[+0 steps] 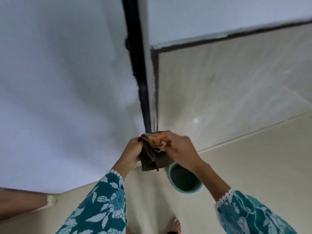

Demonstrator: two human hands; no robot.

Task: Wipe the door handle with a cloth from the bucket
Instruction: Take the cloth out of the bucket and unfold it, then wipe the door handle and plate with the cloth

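A dark brown, wet-looking cloth (152, 156) hangs bunched between both hands at the lower middle of the head view. My left hand (133, 150) grips its left side and my right hand (180, 147) pinches its upper right part. Just below and to the right, a teal bucket (171, 176) stands on the floor, partly hidden by my right forearm. A white door (59, 98) fills the left side, with a black frame strip (140, 73) along its edge. A small dark knob-like bump (127, 43) shows on that strip; no clear door handle is visible.
A beige tiled floor (236, 98) spreads to the right and under the bucket. A white wall (202, 16) with a dark skirting line runs across the top right. My bare toes (175, 223) show at the bottom edge. A brown surface (20, 203) lies at the lower left.
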